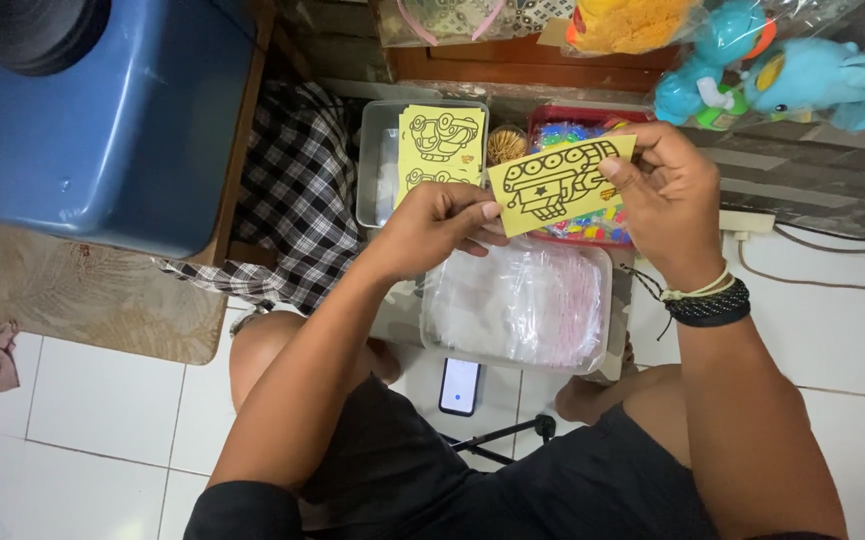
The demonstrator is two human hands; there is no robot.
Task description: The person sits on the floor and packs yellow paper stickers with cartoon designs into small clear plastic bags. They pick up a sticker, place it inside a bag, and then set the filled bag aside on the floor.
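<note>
Observed from the head camera: the person sits on a white tiled floor (102, 400) with knees spread, both hands raised over the work area. The left hand (439, 228) and right hand (664, 190) together hold a small yellow rectangular card printed with a black line drawing of a tank (557, 183). The left thumb and fingers pinch the card's lower left edge; the right thumb and fingers are pressed together on its right edge, at about 3 o'clock of the card. The card is tilted, its right end higher. At 9 o'clock of the card, just beside it, a stack of similar yellow printed cards (439, 142) stands in a clear rectangular plastic tub (372, 150). Behind the held card, at 12 to 3 o'clock, a red tray of multicoloured small packets (577, 130) is partly hidden. At 6 o'clock, a clear plastic container filled with transparent bags (522, 305) rests between the knees, with a smartphone (459, 386) on the floor below it. A blue plastic box (102, 130) stands at 9 o'clock, well apart, beside a black-and-white checked cloth (297, 190). Blue plastic toys in clear wrapping (802, 75) lie at 2 o'clock. The right wrist bears black and pale cord bracelets (704, 300).
</note>
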